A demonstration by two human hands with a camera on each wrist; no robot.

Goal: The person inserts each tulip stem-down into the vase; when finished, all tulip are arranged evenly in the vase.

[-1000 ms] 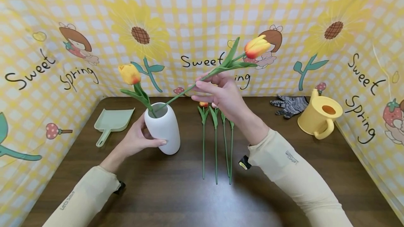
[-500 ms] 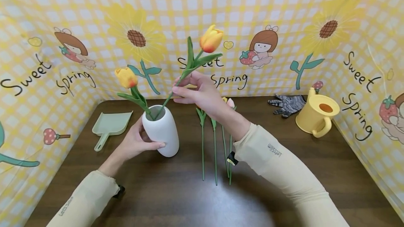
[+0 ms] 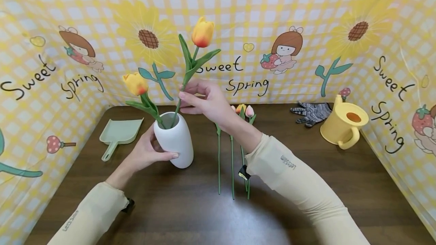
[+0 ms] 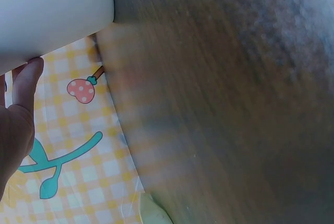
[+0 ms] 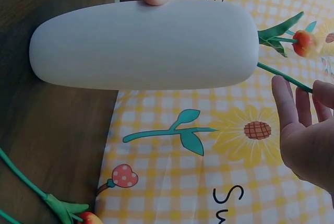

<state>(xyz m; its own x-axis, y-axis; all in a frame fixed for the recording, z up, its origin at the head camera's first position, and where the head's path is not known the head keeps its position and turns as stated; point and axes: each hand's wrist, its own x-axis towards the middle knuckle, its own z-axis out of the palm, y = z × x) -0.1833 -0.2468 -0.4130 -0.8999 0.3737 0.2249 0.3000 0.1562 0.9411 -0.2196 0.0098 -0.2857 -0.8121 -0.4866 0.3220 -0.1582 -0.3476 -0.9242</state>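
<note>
A white vase [image 3: 177,143] stands on the table, its left side gripped by my left hand [image 3: 144,152] with the thumb across the front. One yellow-orange tulip [image 3: 135,83] leans leftward out of the vase mouth. My right hand [image 3: 207,101] pinches the green stem of a second yellow-orange tulip [image 3: 203,32] above the rim. That stem's lower end is inside the vase, hidden by its wall. In the right wrist view the vase [image 5: 146,46] fills the upper middle, and the fingers [image 5: 284,96] touch the stem. The left wrist view catches only part of the vase [image 4: 52,15].
Several more tulips lie on the brown table [image 3: 170,207], their stems [image 3: 233,169] pointing toward me and partly covered by my right forearm. A pale green dustpan [image 3: 122,131] lies at the left. A grey glove [image 3: 311,113] and a yellow watering can [image 3: 344,124] are at the right.
My right hand has moved left and slightly down, bringing the tulip from a strong rightward slant to nearly upright, its stem deeper in the vase. The left hand still holds the vase.
</note>
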